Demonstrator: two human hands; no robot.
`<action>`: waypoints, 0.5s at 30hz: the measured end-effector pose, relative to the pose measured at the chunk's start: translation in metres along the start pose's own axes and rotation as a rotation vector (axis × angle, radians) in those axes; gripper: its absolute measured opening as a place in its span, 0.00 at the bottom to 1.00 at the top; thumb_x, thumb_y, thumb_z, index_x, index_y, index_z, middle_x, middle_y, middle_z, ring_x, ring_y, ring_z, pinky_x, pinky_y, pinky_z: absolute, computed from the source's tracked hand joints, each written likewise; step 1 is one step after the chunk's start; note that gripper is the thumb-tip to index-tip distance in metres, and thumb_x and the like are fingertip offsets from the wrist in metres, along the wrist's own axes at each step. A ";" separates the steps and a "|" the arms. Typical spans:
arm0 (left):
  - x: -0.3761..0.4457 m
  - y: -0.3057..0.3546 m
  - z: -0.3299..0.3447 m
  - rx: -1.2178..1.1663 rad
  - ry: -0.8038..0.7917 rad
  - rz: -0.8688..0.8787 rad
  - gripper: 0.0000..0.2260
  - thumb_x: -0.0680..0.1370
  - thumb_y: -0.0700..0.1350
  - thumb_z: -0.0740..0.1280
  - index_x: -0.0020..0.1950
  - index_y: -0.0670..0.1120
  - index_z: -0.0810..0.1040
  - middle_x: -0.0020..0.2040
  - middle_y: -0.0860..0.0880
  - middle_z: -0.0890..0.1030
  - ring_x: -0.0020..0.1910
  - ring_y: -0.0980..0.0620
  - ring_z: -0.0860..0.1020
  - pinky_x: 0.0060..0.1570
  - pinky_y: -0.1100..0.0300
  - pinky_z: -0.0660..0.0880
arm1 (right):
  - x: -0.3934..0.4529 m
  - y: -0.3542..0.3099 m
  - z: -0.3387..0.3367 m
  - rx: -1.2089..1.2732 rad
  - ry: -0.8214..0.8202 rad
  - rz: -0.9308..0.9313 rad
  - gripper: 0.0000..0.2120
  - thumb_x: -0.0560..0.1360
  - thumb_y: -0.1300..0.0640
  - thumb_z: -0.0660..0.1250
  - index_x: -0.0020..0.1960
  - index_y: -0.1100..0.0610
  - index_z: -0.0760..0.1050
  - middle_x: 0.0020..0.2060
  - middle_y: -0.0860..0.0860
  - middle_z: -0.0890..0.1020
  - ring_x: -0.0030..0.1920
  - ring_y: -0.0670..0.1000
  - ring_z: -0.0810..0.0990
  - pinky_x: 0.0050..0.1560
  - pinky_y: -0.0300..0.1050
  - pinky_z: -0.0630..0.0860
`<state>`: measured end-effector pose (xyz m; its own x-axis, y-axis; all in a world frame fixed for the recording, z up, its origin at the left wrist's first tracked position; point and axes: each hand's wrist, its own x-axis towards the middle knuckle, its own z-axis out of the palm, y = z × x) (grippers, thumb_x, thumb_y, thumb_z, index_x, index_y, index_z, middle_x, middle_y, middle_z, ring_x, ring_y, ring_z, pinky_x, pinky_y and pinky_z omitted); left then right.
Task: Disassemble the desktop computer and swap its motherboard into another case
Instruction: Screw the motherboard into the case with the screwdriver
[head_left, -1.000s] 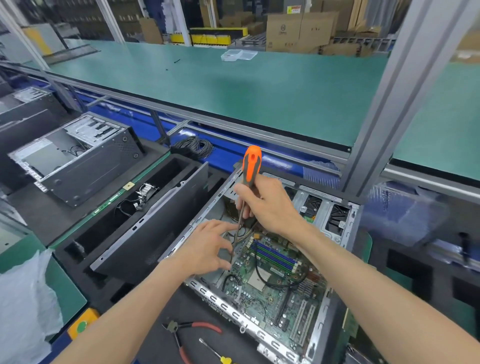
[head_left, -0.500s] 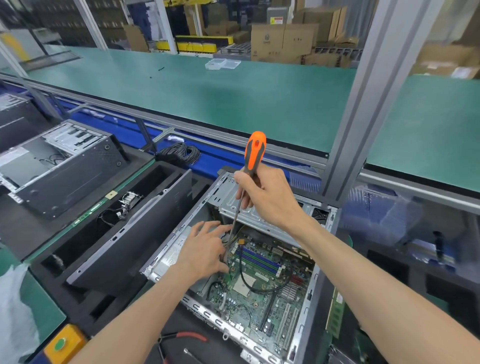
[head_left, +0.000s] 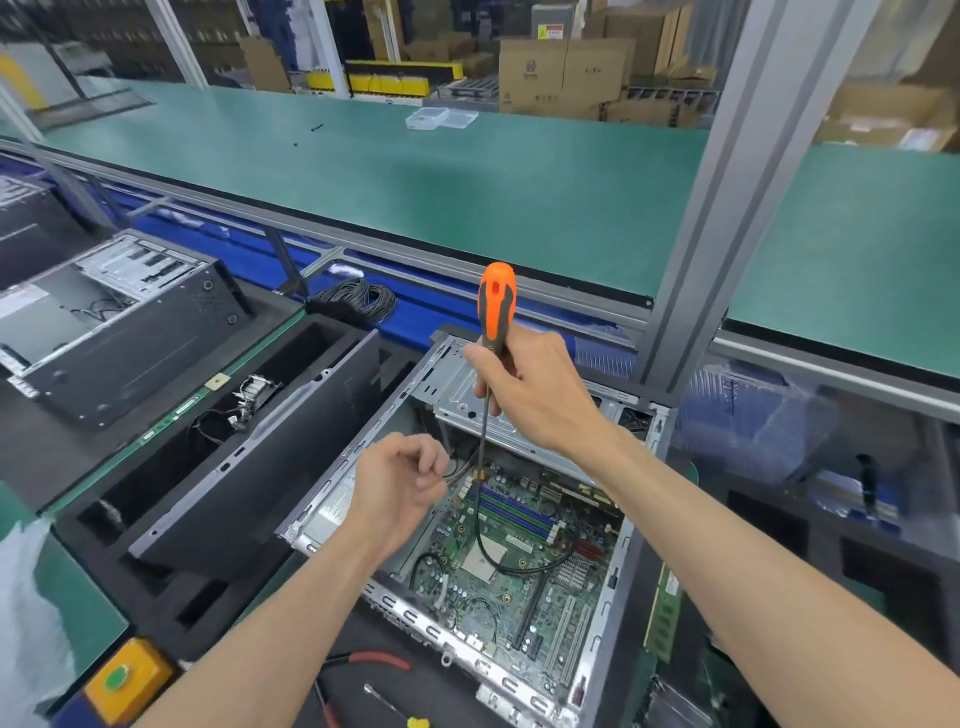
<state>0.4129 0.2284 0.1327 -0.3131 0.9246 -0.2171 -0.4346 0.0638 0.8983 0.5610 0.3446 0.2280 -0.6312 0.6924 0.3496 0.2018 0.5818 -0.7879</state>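
An open silver computer case (head_left: 332, 512) lies on its side in front of me, with the green motherboard (head_left: 524, 566) inside it. My right hand (head_left: 535, 395) grips an orange-and-grey screwdriver (head_left: 496, 306), held upright; its shaft points down toward the board's upper left corner. My left hand (head_left: 400, 483) hovers at the case's left wall with fingers curled, pinching thin wires (head_left: 460, 470) near the shaft's tip. A second open case (head_left: 119, 322) lies at the far left.
A black side panel (head_left: 249, 467) leans in a foam tray left of the case. Red-handled pliers (head_left: 363, 662) and a small screwdriver (head_left: 395, 706) lie in front. A coiled black cable (head_left: 356, 301) sits behind. An aluminium post (head_left: 727, 192) rises at the right. A yellow button box (head_left: 124, 678) is at the lower left.
My left hand has lifted from the board's corner and curled its fingers onto the wires. My right hand with the screwdriver has stayed over the same corner. The view has tilted slightly.
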 end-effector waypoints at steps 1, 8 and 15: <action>-0.002 -0.003 0.002 -0.114 0.008 -0.066 0.11 0.71 0.40 0.56 0.27 0.45 0.64 0.29 0.47 0.65 0.26 0.54 0.58 0.22 0.64 0.58 | -0.001 0.001 0.001 -0.007 -0.002 0.000 0.15 0.82 0.49 0.61 0.43 0.59 0.73 0.31 0.50 0.82 0.29 0.48 0.80 0.39 0.57 0.79; 0.000 -0.026 0.007 0.647 -0.105 0.030 0.05 0.72 0.42 0.67 0.44 0.49 0.82 0.25 0.53 0.64 0.23 0.52 0.57 0.24 0.64 0.57 | -0.008 0.003 0.004 -0.041 -0.039 -0.024 0.20 0.82 0.47 0.60 0.43 0.63 0.72 0.32 0.58 0.81 0.31 0.59 0.79 0.38 0.59 0.77; -0.001 -0.035 0.013 0.974 -0.267 -0.094 0.03 0.74 0.44 0.75 0.44 0.46 0.88 0.25 0.59 0.78 0.22 0.58 0.67 0.28 0.68 0.65 | -0.018 0.009 -0.001 -0.164 0.005 -0.083 0.14 0.78 0.49 0.67 0.44 0.59 0.70 0.30 0.54 0.75 0.31 0.54 0.72 0.38 0.56 0.72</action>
<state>0.4390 0.2299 0.1066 -0.0623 0.9461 -0.3177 0.4675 0.3089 0.8283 0.5747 0.3373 0.2152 -0.6468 0.6413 0.4128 0.2694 0.6985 -0.6630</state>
